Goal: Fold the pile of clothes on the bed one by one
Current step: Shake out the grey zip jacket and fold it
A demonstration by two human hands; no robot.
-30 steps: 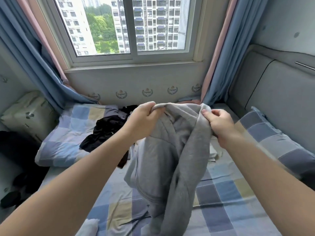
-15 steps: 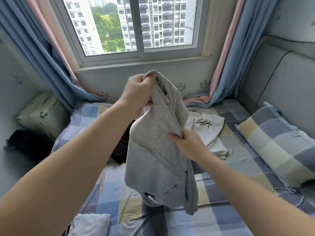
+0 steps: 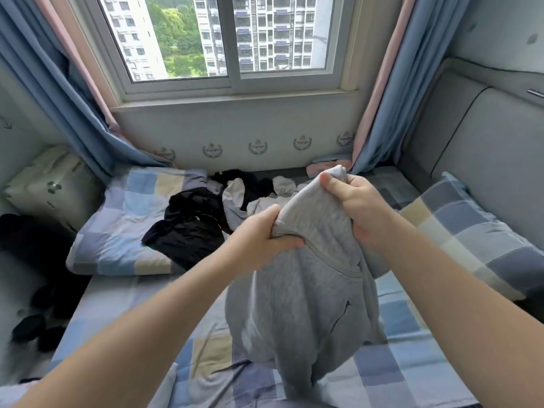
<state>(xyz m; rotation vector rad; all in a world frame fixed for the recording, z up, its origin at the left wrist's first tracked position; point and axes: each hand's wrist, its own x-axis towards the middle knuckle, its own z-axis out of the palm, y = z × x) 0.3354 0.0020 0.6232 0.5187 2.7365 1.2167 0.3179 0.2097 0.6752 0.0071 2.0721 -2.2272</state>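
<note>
Fingers (image 3: 287, 242) of left hand (image 3: 262, 231) and right hand (image 3: 357, 207) clench top of grey garment (image 3: 306, 295), dangling over bed (image 3: 412, 363) middle. Likely step: straightening it; next needs spreading flat.

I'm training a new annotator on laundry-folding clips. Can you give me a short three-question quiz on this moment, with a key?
1. True or false: the left hand and the right hand both grip the grey garment.
2. The black garment lies: A) on the checked blanket left of the hands; B) on the windowsill; C) on the right-hand pillow.
3. Fill in: the hand holding the grey garment nearer the window is the ___ hand.
Key: 1 true; 2 A; 3 right.
</note>
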